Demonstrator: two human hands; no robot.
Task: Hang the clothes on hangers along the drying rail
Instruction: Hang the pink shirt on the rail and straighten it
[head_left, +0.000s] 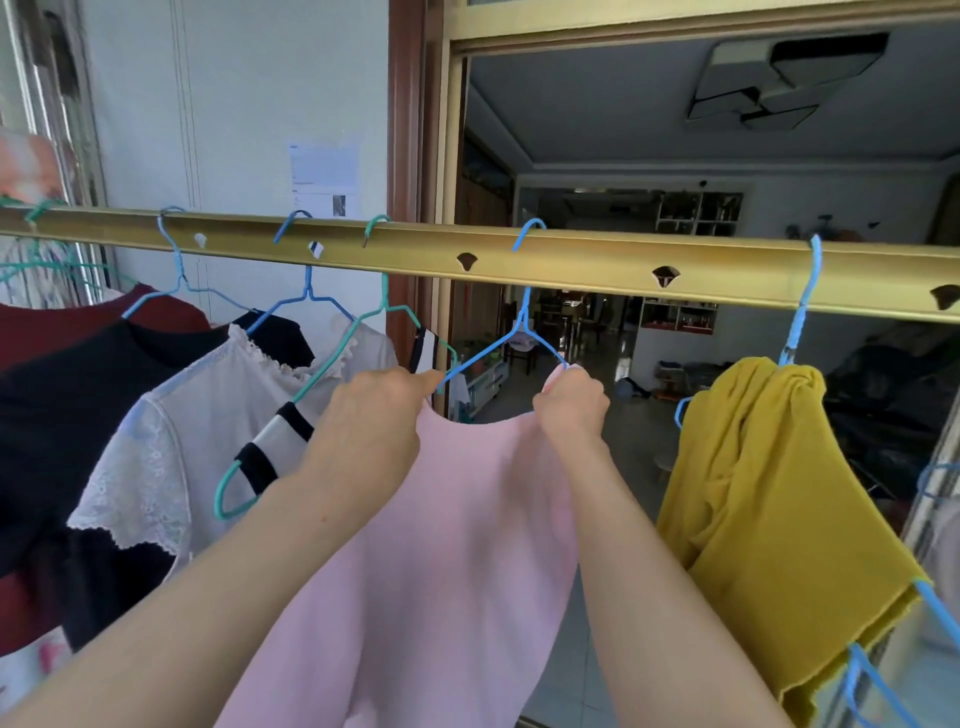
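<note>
A gold drying rail (571, 260) crosses the view at head height. A blue wire hanger (524, 317) hooks over it at the middle and carries a pink garment (447, 545). My left hand (374, 421) pinches the pink garment's left shoulder at the hanger's left arm. On the other side, my right hand (571, 405) grips the right shoulder at the hanger's right arm. The neckline hangs between my two hands.
Left of the pink garment hang a black-and-white striped piece on a green hanger (244, 483), a white lace top (208, 415), a black top (67, 415) and a dark red one (52, 322). A yellow garment (769, 493) hangs at the right. A dim room lies beyond the doorway.
</note>
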